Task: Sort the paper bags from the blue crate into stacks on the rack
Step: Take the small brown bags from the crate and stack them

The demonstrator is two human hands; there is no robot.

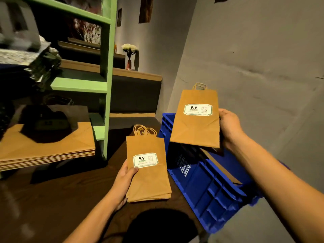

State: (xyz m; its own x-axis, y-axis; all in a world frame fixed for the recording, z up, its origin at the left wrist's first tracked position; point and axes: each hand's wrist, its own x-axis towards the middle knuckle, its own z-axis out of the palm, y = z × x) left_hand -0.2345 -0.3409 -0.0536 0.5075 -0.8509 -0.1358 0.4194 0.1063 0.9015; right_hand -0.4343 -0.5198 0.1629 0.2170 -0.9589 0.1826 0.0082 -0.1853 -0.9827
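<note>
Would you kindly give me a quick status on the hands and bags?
Left hand grips a small bag stack. Right hand holds one labelled bag above the blue crate. Nothing visible blocks the green rack.

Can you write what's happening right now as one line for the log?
left hand: holds bag stack | right hand: holds single bag over blue crate | rack: large bags stacked

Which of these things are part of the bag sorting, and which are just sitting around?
Part of the job: single bag in the right hand; bundle of bags in the left hand; blue crate; green rack; stack of bags on it.
Just lying about: flower vase; wall pictures.
</note>
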